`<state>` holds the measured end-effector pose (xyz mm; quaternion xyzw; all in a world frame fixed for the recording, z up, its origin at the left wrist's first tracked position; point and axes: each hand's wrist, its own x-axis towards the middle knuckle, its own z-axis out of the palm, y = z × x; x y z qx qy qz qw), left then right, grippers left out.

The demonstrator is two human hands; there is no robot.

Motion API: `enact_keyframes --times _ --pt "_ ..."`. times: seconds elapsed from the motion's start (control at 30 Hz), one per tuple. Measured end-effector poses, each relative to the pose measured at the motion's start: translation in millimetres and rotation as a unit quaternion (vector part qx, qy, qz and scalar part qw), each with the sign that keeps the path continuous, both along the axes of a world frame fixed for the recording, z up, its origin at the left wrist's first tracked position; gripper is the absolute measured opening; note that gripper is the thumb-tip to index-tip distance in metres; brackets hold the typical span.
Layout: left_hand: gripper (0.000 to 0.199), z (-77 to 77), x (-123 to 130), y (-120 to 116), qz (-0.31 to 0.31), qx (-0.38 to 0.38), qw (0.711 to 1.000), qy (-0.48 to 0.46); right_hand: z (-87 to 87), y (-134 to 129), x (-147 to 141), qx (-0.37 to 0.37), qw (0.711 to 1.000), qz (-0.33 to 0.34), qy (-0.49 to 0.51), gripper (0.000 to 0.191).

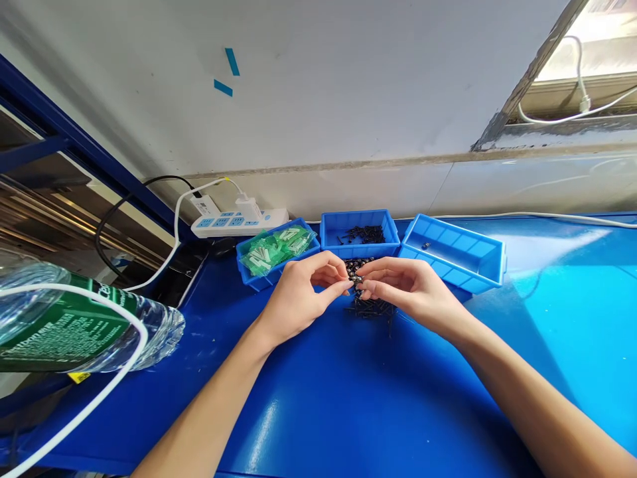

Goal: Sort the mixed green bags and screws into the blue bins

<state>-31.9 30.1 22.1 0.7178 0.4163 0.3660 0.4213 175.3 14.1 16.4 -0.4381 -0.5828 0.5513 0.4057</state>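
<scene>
My left hand (303,295) and my right hand (418,285) meet fingertip to fingertip over the blue table. Between their pinched fingers is a small shiny dark metal part (357,281), too small to name. Just behind and below the fingertips lies a loose pile of black screws (373,307) mixed with small shiny dark pieces, partly hidden by my hands. More black screws (367,234) lie in the blue middle bin (359,251). The right blue bin (455,262) holds one small dark piece (426,245).
A left blue bin (259,284) holds green bags (281,247) of pale pins. Behind it stands a white power strip (239,224) with cables. A water bottle (74,325) lies at the left, a white cable (134,325) looping across it. A wall (318,86) closes off the back.
</scene>
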Motion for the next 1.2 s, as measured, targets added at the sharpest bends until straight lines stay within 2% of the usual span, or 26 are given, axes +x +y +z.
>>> enact_keyframes --times 0.2,0.33,0.4,0.5,0.6,0.9,1.2 --pt "0.009 -0.1 0 -1 -0.01 -0.009 1.0 -0.008 2.5 2 2 -0.063 0.998 0.011 0.022 0.028" --pt "0.009 -3.9 -5 1 -0.072 0.013 0.99 0.117 1.5 4 6 -0.049 0.997 -0.045 0.037 0.025" --pt "0.009 -7.1 -6 2 -0.095 0.044 0.977 0.184 1.2 4 7 -0.032 0.994 -0.081 0.069 0.038" --pt "0.005 -11.7 -5 2 -0.108 0.065 0.966 0.224 0.8 3 7 -0.019 0.991 -0.093 0.093 0.072" --pt "0.006 -13.6 -3 2 -0.111 0.065 0.965 0.229 0.5 2 7 -0.023 0.991 -0.084 0.097 0.084" --pt "0.01 -12.2 -5 4 -0.097 0.049 0.972 0.21 2.6 1 7 -0.048 0.992 -0.058 0.101 0.063" --pt "0.013 -10.7 -6 4 -0.088 0.068 0.968 0.225 4.0 1 7 -0.038 0.995 -0.052 0.074 0.056"
